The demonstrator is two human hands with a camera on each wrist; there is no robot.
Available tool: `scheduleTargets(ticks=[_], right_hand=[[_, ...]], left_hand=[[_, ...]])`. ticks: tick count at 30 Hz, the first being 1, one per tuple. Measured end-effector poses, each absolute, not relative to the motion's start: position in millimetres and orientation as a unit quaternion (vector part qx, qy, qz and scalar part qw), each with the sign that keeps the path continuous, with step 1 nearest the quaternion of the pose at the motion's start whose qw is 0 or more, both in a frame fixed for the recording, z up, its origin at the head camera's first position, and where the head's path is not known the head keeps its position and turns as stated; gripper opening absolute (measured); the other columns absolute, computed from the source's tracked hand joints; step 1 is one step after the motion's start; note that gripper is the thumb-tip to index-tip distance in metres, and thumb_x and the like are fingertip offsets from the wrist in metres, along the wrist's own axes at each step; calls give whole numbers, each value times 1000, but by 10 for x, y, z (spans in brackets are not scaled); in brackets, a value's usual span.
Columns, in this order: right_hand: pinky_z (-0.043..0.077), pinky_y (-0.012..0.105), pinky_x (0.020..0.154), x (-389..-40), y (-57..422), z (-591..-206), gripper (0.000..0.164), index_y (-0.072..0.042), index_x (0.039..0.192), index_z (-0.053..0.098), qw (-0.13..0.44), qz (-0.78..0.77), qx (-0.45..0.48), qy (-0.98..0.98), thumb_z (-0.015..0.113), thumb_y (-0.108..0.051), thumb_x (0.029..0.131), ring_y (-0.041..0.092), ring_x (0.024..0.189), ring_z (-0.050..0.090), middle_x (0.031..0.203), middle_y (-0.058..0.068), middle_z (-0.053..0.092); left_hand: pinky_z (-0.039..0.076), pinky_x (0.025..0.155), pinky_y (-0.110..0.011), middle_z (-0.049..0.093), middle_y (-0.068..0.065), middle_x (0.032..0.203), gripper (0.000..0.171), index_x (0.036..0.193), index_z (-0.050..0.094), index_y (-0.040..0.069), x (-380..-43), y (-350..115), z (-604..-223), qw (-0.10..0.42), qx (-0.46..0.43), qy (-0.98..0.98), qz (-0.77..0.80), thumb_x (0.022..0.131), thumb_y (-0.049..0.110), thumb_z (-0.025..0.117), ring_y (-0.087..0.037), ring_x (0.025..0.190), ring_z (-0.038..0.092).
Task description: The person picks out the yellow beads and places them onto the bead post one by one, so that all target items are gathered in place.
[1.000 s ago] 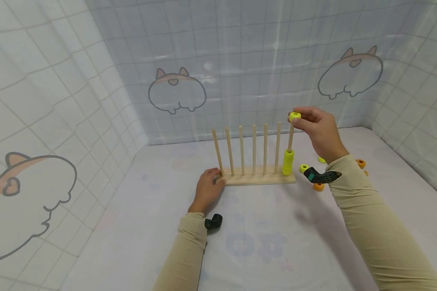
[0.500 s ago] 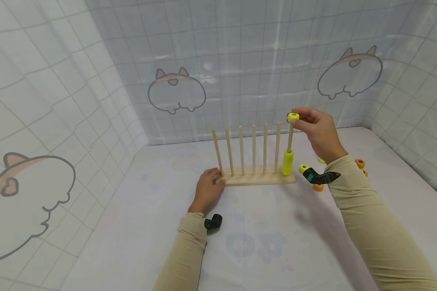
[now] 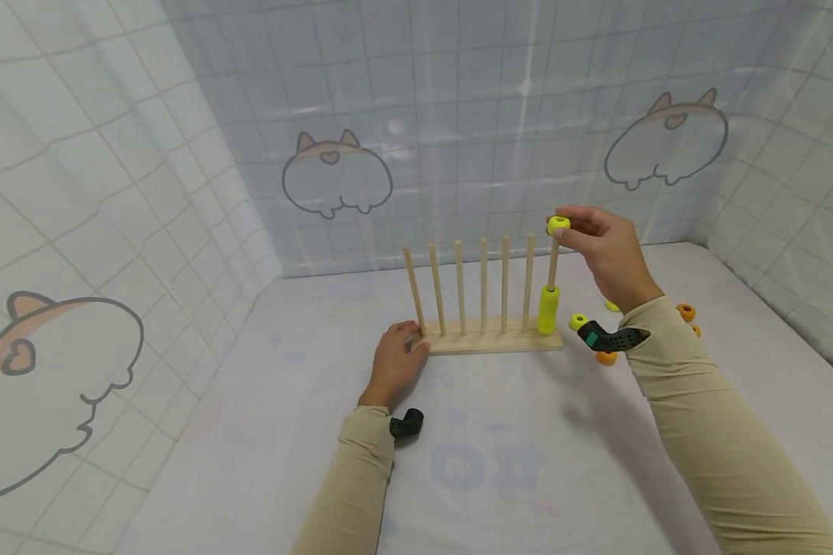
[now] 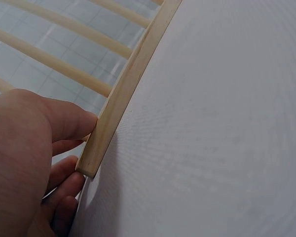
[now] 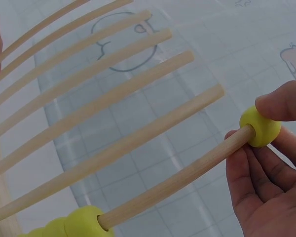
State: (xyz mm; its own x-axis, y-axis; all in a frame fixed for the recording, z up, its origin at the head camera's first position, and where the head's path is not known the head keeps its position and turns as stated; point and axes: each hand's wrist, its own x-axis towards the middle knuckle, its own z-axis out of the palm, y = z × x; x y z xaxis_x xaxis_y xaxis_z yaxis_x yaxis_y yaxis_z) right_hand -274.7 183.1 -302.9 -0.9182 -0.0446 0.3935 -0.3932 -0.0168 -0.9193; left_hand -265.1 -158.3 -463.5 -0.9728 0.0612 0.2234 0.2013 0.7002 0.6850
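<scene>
My right hand (image 3: 607, 250) pinches a yellow bead (image 5: 260, 127) between thumb and fingers, right at the top of the rightmost peg (image 5: 177, 175). Lower on that same peg sits a stack of yellow beads (image 3: 548, 311). The wooden peg rack (image 3: 486, 344) stands upright, its other pegs bare. At its left end my left hand (image 3: 393, 364) grips the base, thumb on the near edge (image 4: 106, 131) and fingers curled behind the corner in the left wrist view.
Right of the rack lie loose beads: a yellow one (image 3: 578, 321), an orange one (image 3: 606, 358) and another orange one (image 3: 686, 311), others partly hidden by my right arm. Tile-patterned sheeting (image 3: 458, 154) rises behind and at both sides of the white tabletop (image 3: 305, 432).
The right hand and its yellow bead have shifted very slightly left onto the peg's top. My left hand and the rack have stayed in place.
</scene>
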Motion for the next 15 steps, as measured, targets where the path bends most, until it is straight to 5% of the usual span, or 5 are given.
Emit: scheduleTargets(ticks=[15], right_hand=[[48,20,92,-2750,1837,-3025,42,0,133,59,126,672,152,-713,70,-13,95,20,112,59,124,11,63]], left_hand=[[35,111,-49,53,-13,143,43,132,64,2,-2665,-1588,-4642,97,-76,-916,-381,94,23,66,-34,135,45]])
